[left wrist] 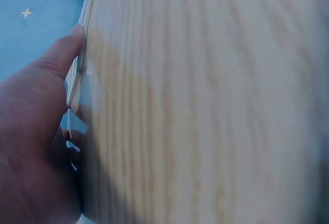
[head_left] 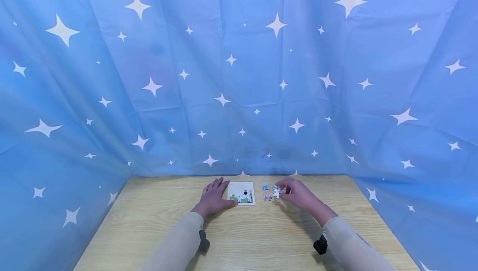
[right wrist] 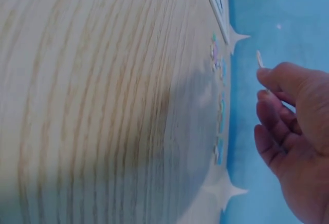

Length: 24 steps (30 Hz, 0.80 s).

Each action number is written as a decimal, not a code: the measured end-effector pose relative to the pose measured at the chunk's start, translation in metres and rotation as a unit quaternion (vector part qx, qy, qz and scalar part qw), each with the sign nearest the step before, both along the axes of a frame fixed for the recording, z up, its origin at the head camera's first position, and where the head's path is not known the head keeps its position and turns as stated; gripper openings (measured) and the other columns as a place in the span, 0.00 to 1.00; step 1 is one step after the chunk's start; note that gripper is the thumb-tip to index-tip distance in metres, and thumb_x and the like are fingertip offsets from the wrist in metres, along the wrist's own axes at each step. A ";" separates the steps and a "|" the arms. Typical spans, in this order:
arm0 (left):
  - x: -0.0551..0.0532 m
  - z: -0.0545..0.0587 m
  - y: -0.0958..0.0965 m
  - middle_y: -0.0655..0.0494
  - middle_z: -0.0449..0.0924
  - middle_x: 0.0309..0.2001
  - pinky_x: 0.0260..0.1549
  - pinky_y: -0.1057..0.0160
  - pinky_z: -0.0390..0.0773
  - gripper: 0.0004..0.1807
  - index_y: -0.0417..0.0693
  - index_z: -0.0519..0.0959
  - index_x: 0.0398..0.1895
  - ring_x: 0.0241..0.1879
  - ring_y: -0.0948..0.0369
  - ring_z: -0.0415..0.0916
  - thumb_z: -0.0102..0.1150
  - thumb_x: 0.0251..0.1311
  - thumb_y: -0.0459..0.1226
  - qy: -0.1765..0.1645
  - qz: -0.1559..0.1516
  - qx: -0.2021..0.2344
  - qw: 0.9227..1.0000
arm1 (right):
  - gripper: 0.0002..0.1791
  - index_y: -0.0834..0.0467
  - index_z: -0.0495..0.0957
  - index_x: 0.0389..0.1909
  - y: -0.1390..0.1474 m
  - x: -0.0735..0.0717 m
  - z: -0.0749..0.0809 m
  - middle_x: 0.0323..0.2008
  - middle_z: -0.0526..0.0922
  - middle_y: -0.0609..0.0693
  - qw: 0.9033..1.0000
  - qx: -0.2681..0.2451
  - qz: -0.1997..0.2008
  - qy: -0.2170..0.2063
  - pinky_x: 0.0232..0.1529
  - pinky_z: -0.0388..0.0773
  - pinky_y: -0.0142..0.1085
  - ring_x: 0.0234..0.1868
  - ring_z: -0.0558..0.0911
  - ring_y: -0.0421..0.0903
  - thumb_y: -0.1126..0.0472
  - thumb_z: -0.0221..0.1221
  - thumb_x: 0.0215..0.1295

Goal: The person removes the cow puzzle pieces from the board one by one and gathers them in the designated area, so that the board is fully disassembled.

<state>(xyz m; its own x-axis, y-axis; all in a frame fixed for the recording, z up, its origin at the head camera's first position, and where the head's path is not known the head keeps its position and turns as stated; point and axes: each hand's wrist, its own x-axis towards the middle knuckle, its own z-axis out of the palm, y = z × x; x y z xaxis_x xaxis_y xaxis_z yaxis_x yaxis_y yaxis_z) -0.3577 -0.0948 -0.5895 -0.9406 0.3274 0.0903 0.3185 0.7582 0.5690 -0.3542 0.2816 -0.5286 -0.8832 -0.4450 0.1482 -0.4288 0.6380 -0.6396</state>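
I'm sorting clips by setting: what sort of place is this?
Probably a makeshift recording booth: blue star-patterned fabric hangs behind and beside a wooden table bearing puzzle pieces and a picture board.

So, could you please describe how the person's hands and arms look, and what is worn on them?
The left hand and right hand are without gloves. The left sleeve and right sleeve are long and pale cream. A small black device sits near the left cuff, a similar black one near the right.
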 end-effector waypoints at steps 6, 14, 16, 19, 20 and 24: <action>0.002 0.004 0.001 0.38 0.54 0.88 0.81 0.29 0.47 0.56 0.47 0.66 0.87 0.87 0.36 0.47 0.71 0.63 0.66 -0.010 0.005 -0.005 1.000 | 0.22 0.69 0.84 0.64 0.005 -0.001 -0.004 0.50 0.86 0.54 1.000 0.006 -0.003 -0.003 0.37 0.81 0.35 0.41 0.80 0.45 0.70 0.71 0.71; -0.012 -0.017 -0.002 0.41 0.53 0.88 0.81 0.29 0.47 0.58 0.52 0.65 0.87 0.87 0.37 0.46 0.69 0.62 0.71 0.003 0.005 -0.005 1.000 | 0.21 0.69 0.85 0.61 0.006 0.001 -0.010 0.51 0.87 0.56 1.000 0.012 -0.017 -0.016 0.38 0.83 0.36 0.40 0.81 0.45 0.71 0.72 0.69; -0.011 -0.016 -0.002 0.40 0.53 0.88 0.80 0.28 0.48 0.57 0.51 0.65 0.87 0.86 0.36 0.47 0.68 0.62 0.71 0.008 0.003 -0.007 1.000 | 0.20 0.69 0.85 0.61 0.006 0.001 -0.012 0.51 0.87 0.55 1.000 0.016 -0.019 -0.017 0.38 0.83 0.35 0.40 0.81 0.44 0.71 0.72 0.69; -0.008 -0.012 -0.002 0.39 0.53 0.88 0.80 0.28 0.48 0.57 0.50 0.65 0.87 0.86 0.35 0.47 0.69 0.63 0.70 0.008 0.000 -0.002 1.000 | 0.21 0.70 0.85 0.62 0.007 0.001 -0.014 0.49 0.86 0.55 0.999 0.020 -0.018 -0.017 0.38 0.83 0.35 0.40 0.82 0.44 0.72 0.72 0.69; -0.007 -0.012 -0.002 0.38 0.54 0.87 0.80 0.28 0.49 0.57 0.49 0.65 0.87 0.86 0.35 0.47 0.69 0.63 0.70 0.010 -0.001 0.000 1.000 | 0.21 0.70 0.85 0.62 0.007 0.002 -0.015 0.49 0.86 0.55 0.999 0.020 -0.021 -0.021 0.38 0.83 0.35 0.41 0.81 0.44 0.72 0.72 0.69; -0.006 -0.010 -0.002 0.38 0.55 0.87 0.79 0.28 0.50 0.56 0.48 0.66 0.86 0.85 0.35 0.48 0.68 0.64 0.70 0.008 -0.003 0.000 1.000 | 0.21 0.70 0.84 0.63 0.008 0.001 -0.016 0.50 0.85 0.54 0.999 0.014 -0.032 -0.036 0.38 0.83 0.36 0.42 0.81 0.45 0.73 0.71 0.70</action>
<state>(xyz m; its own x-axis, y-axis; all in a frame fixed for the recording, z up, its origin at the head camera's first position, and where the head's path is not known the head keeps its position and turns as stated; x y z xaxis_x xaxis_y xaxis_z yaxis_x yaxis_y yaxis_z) -0.3635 -0.0965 -0.5990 -0.9373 0.3323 0.1056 0.3317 0.7564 0.5638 -0.3528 0.2898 -0.5443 -0.9178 -0.3906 0.0713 -0.3399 0.6803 -0.6493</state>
